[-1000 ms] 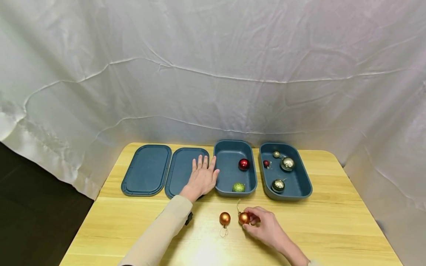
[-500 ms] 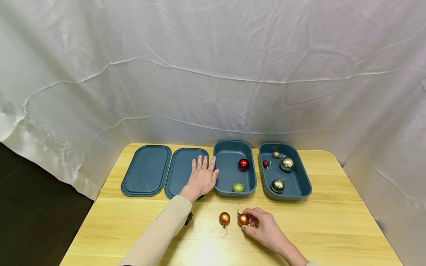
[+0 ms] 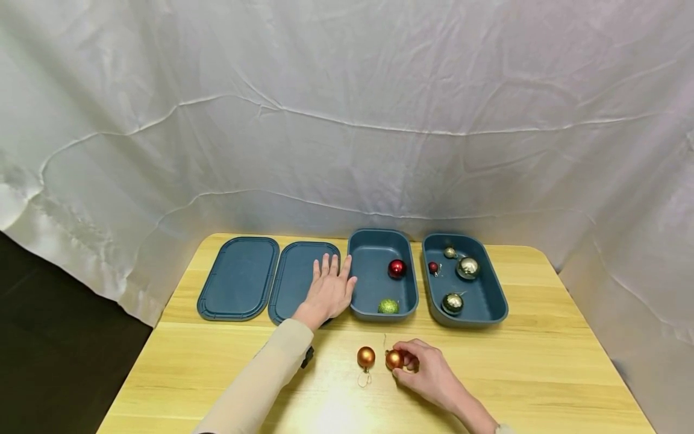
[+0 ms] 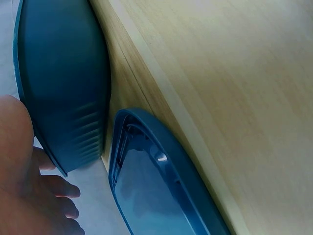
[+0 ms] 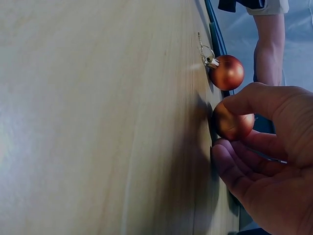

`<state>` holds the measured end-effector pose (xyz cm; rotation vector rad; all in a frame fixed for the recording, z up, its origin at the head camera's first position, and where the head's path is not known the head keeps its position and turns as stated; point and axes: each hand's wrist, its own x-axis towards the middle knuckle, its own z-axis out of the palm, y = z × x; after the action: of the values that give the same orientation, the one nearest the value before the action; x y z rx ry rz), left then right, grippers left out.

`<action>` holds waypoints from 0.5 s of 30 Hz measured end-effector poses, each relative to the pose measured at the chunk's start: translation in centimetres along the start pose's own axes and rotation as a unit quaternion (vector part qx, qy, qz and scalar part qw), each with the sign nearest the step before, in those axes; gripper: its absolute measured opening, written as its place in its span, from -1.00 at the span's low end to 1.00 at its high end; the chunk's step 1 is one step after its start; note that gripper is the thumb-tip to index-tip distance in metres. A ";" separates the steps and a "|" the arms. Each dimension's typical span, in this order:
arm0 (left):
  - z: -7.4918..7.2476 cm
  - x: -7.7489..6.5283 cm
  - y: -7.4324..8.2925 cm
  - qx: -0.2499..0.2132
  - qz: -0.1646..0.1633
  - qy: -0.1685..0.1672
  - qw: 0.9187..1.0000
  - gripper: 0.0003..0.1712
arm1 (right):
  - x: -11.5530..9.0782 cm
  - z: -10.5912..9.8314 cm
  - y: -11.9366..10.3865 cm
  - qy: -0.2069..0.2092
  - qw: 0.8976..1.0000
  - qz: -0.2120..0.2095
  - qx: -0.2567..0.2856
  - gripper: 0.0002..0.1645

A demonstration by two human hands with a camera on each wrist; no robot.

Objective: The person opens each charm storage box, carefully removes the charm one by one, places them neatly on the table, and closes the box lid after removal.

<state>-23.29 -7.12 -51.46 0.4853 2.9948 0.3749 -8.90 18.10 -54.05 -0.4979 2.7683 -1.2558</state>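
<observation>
My right hand (image 3: pixel 431 371) pinches an orange Christmas bauble (image 3: pixel 394 360) low at the tabletop, thumb and fingers on either side of it. Just left of it lies a second orange bauble (image 3: pixel 365 357) with its string loop toward me; the right wrist view shows the held bauble (image 5: pixel 232 122) and the other bauble (image 5: pixel 228 72) close together but apart. My left hand (image 3: pixel 328 289), fingers straight and spread, is over a blue lid (image 3: pixel 293 283), its thumb side at the rim of a blue box (image 3: pixel 368 241). That box holds a red bauble (image 3: pixel 397 269) and a glittery green bauble (image 3: pixel 388 306).
Right of that box stands a second blue box (image 3: pixel 488 307) with two larger silvery baubles, a small gold one and a small red one. Another blue lid (image 3: pixel 238 277) lies at the far left. A pale curtain (image 3: pixel 347 163) hangs behind the wooden table (image 3: pixel 542 355).
My right hand has shifted the bauble slightly left and toward me, closer to the other orange bauble. The left hand stays where it was.
</observation>
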 end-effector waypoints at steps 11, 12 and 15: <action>0.0 0.0 0.0 0.003 0.003 0.001 1.000 -0.27 | 0.1 0.0 0.0 -0.007 1.000 0.006 0.007 -0.60; 0.0 0.0 0.0 0.004 0.003 0.002 1.000 -0.27 | 0.0 0.0 0.0 -0.009 1.000 0.006 0.006 -0.60; 0.0 -0.1 0.1 0.003 0.001 -0.001 1.000 -0.27 | 0.0 0.1 0.0 -0.011 1.000 0.005 0.004 -0.60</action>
<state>-23.22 -7.08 -51.41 0.4898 2.9952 0.3646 -8.90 18.08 -54.11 -0.4948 2.7424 -1.2511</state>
